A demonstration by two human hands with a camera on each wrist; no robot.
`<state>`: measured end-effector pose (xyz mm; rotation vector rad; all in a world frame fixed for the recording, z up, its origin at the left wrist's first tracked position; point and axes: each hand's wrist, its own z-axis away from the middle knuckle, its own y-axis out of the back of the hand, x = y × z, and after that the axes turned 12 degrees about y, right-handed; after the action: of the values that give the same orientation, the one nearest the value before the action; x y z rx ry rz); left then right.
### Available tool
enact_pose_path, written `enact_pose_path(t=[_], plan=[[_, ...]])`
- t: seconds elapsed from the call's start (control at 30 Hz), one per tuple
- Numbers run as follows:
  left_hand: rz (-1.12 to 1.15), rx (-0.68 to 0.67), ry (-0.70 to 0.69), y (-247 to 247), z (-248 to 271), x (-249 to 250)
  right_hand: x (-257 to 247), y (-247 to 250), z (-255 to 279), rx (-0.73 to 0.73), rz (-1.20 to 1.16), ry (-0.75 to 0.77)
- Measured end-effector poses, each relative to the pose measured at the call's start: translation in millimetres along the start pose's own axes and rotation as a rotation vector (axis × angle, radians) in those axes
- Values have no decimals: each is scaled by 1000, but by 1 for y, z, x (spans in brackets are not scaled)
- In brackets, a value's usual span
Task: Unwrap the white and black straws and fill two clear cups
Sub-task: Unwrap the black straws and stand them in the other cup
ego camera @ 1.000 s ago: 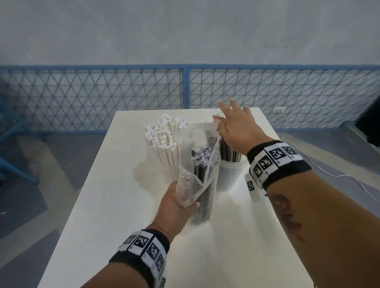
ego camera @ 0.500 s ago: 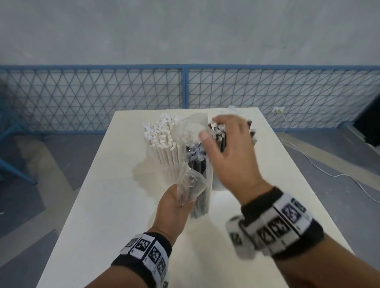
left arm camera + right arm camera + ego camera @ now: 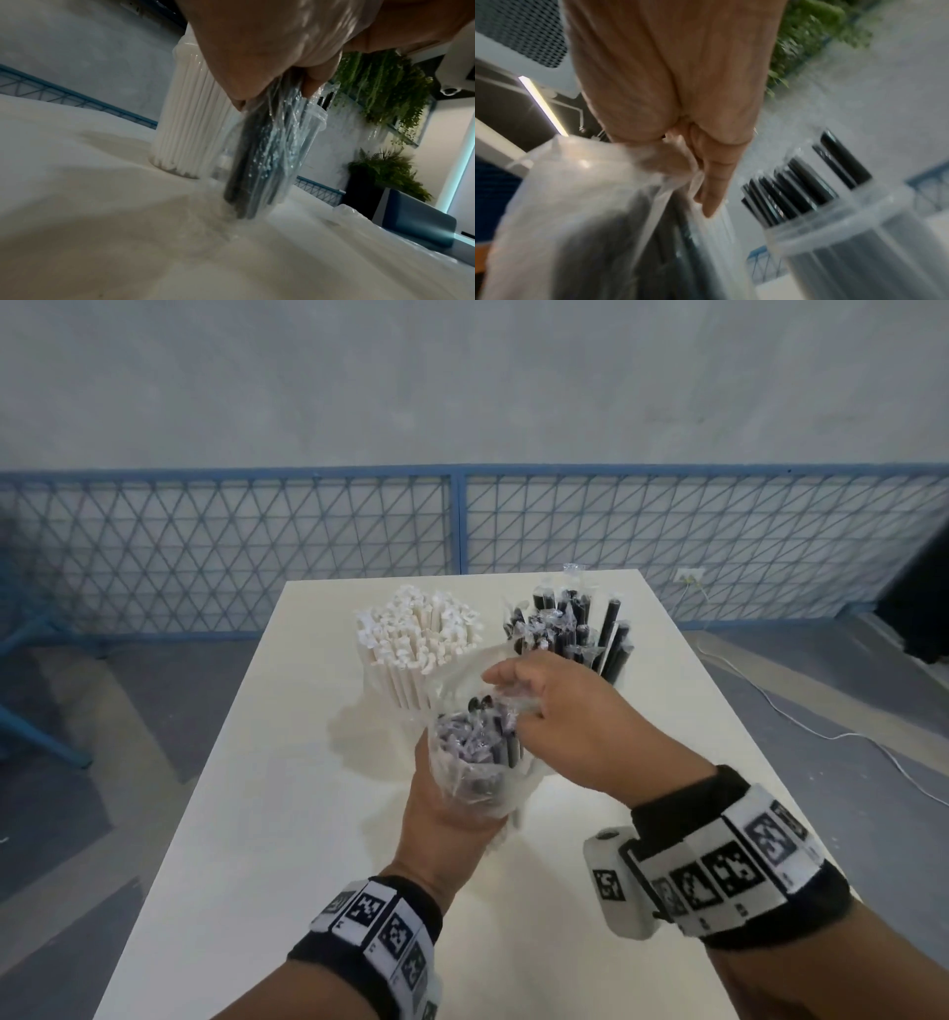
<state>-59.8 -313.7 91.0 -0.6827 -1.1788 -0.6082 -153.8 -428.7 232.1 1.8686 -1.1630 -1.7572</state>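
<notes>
My left hand [image 3: 452, 819] grips a clear plastic bag of black straws [image 3: 475, 752] upright, its lower end resting on the white table [image 3: 287, 814]. In the left wrist view my left hand's fingers [image 3: 257, 60] wrap the bag [image 3: 259, 162]. My right hand [image 3: 518, 711] reaches into the bag's open top, its curled fingers pinching the plastic-wrapped straw tips [image 3: 690, 172]. Behind stand a clear cup of white straws [image 3: 416, 639] and, to its right, a clear cup of black straws [image 3: 570, 629], also seen in the right wrist view [image 3: 834, 233].
A blue mesh fence [image 3: 462, 526] runs behind the table's far edge. A white cable [image 3: 801, 711] lies on the floor at the right. Bare tabletop lies on the left and in front of my hands.
My right hand came back from the cup of black straws to the mouth of the bag and curled its fingers there. The left hand kept holding the bag.
</notes>
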Motion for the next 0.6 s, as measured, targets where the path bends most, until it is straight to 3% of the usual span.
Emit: enact_pose_path(t=[0.07, 0.13, 0.2, 0.27, 0.33, 0.37, 0.4, 0.43, 0.5, 0.6], plan=[[-76, -29, 12, 1, 2, 3, 2, 5, 7, -78, 282, 55], [-51, 28, -67, -1, 8, 6, 6, 2, 10, -186, 414, 88], [-27, 23, -132, -2, 12, 8, 13, -8, 9, -301, 375, 101], [-38, -89, -140, 0, 16, 13, 17, -15, 8, -371, 216, 90], [-59, -95, -149, 7, 15, 11, 19, -16, 7, -327, 21, 87], [-82, -135, -17, 5, 22, 10, 19, -15, 8, -288, -36, 92], [-82, -78, 57, 8, 26, 11, 21, -17, 8, -255, -45, 91], [-222, 33, 40, 6, 29, 13, 25, -21, 8, -234, -27, 78], [-293, -3, -17, 2, 33, 18, 32, -30, 6, -184, 3, 51], [-399, -87, 1, 3, 24, 24, 41, -43, 3, -110, -30, 65]])
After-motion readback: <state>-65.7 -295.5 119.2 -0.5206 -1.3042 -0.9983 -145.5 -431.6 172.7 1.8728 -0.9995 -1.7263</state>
